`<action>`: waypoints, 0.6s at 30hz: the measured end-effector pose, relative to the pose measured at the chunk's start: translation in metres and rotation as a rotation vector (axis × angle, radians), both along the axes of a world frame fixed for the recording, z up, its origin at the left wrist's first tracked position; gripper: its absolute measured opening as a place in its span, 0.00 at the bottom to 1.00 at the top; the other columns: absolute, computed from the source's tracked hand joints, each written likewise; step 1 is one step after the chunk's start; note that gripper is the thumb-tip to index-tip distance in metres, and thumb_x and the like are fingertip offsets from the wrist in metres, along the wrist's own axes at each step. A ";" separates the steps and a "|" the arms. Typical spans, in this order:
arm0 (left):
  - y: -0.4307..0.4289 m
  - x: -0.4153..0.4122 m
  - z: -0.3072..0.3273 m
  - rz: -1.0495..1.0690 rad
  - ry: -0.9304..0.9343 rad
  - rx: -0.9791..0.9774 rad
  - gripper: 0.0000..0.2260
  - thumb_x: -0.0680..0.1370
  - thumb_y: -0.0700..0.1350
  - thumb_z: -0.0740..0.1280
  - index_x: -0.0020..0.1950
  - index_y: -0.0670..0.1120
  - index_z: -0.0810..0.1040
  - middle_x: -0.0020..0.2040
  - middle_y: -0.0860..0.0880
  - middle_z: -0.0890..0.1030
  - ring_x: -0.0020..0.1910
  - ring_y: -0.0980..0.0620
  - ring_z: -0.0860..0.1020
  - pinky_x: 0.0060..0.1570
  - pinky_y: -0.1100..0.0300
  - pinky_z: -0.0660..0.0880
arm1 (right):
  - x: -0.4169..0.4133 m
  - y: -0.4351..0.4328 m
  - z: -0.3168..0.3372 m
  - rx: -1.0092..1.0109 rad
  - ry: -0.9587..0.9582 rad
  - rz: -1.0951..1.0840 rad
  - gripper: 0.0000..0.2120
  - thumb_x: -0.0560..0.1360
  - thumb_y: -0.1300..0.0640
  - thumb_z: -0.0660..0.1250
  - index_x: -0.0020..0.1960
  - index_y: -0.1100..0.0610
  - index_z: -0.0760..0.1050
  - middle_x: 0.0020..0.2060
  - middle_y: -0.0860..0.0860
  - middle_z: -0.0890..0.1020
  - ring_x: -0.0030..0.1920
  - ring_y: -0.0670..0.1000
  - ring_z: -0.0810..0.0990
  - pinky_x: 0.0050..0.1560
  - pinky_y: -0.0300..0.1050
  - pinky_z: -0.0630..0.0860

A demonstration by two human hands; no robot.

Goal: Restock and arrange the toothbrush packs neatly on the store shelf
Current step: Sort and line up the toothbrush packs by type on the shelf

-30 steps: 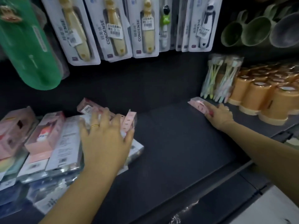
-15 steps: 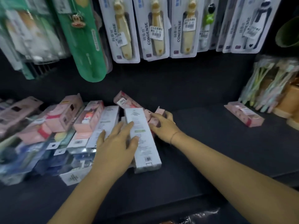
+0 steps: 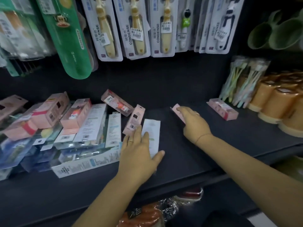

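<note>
On the shelf, right hand grips pink pack, angled back-left.

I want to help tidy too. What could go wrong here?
1. The pile of packs on the left is stacked unevenly, and the tilted pink box leans on top. A nudge from the left hand, which rests on the white pack beside it, might make some slide.
2. The right hand grips a pink pack near one end, so it could slip.

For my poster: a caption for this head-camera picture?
Left hand rests on a flat white toothbrush pack; right hand grips a pink cardboard toothbrush pack.
</note>
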State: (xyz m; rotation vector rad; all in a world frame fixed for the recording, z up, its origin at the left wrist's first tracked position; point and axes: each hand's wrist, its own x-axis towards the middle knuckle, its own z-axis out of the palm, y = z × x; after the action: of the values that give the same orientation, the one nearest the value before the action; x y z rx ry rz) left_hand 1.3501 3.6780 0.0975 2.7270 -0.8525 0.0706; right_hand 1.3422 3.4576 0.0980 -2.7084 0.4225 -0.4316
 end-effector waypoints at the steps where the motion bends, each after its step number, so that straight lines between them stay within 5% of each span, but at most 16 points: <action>1: -0.002 -0.004 -0.001 -0.003 -0.011 -0.031 0.34 0.79 0.65 0.56 0.80 0.50 0.51 0.81 0.50 0.41 0.79 0.50 0.45 0.75 0.56 0.39 | -0.009 -0.013 -0.002 -0.091 0.002 -0.001 0.34 0.73 0.70 0.63 0.77 0.56 0.59 0.75 0.54 0.64 0.73 0.57 0.63 0.71 0.46 0.61; 4: -0.008 -0.016 -0.007 -0.047 -0.009 -0.077 0.34 0.78 0.67 0.53 0.80 0.50 0.55 0.81 0.51 0.43 0.79 0.51 0.45 0.75 0.57 0.38 | -0.032 -0.045 -0.012 -0.194 0.035 0.078 0.33 0.76 0.65 0.64 0.78 0.58 0.56 0.76 0.55 0.62 0.75 0.56 0.61 0.74 0.43 0.55; 6: -0.009 -0.023 -0.011 -0.088 -0.039 0.000 0.40 0.73 0.72 0.42 0.80 0.52 0.56 0.81 0.52 0.47 0.79 0.53 0.46 0.76 0.54 0.37 | -0.042 -0.059 -0.018 -0.144 0.009 0.102 0.31 0.79 0.58 0.64 0.78 0.57 0.55 0.77 0.54 0.60 0.75 0.54 0.61 0.73 0.42 0.54; 9: -0.011 -0.023 -0.014 -0.108 -0.034 0.102 0.46 0.65 0.72 0.35 0.80 0.54 0.54 0.80 0.56 0.49 0.79 0.55 0.46 0.77 0.50 0.40 | -0.050 -0.079 -0.030 -0.157 0.004 -0.011 0.25 0.80 0.55 0.62 0.76 0.56 0.63 0.74 0.57 0.64 0.72 0.59 0.65 0.72 0.50 0.60; 12: -0.019 -0.019 -0.012 -0.112 -0.006 0.114 0.41 0.70 0.72 0.43 0.80 0.54 0.52 0.81 0.55 0.46 0.79 0.55 0.44 0.77 0.50 0.42 | -0.044 -0.095 -0.035 -0.191 -0.021 -0.158 0.22 0.79 0.58 0.64 0.73 0.54 0.69 0.68 0.61 0.70 0.65 0.64 0.70 0.63 0.56 0.67; 14: -0.032 -0.016 -0.010 -0.102 -0.001 0.135 0.35 0.78 0.67 0.53 0.80 0.52 0.52 0.81 0.53 0.45 0.79 0.54 0.43 0.77 0.49 0.42 | -0.037 -0.100 -0.034 -0.274 -0.035 -0.249 0.21 0.79 0.57 0.63 0.71 0.53 0.71 0.68 0.59 0.70 0.64 0.63 0.71 0.63 0.55 0.60; 18: -0.064 -0.003 -0.013 -0.063 0.019 0.103 0.33 0.79 0.62 0.58 0.80 0.50 0.53 0.81 0.51 0.47 0.79 0.51 0.45 0.76 0.46 0.44 | -0.023 -0.113 -0.033 -0.417 -0.028 -0.389 0.20 0.78 0.54 0.63 0.70 0.52 0.72 0.68 0.59 0.69 0.66 0.62 0.65 0.64 0.55 0.54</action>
State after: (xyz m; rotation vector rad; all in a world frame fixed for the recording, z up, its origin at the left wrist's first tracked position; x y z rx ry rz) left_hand 1.3470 3.6138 0.0843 2.7883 -0.9606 -0.0123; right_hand 1.3191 3.3445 0.0654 -3.0102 0.9538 -0.7324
